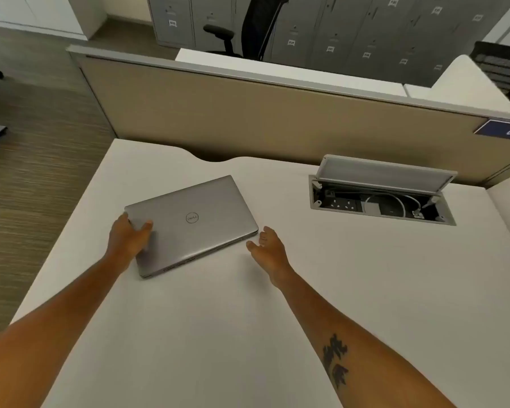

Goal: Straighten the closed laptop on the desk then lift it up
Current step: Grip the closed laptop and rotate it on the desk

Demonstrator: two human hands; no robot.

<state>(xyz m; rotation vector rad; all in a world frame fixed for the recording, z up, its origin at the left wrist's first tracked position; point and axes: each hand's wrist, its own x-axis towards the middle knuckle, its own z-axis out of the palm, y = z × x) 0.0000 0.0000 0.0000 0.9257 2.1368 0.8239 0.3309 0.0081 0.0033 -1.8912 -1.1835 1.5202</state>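
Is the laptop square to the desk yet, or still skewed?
Skewed: the laptop lies flat and closed, its edges angled to the desk edge.

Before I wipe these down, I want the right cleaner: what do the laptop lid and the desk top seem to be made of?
The laptop lid looks like silver-grey metal, likely aluminium, or painted plastic; it shows a matte, even sheen and an inlaid round logo. The desk top looks like off-white laminate: flat, uniform, no grain, dull reflection.

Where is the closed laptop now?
The laptop lies askew left of centre on the desk, left hand on it, right hand beside it.
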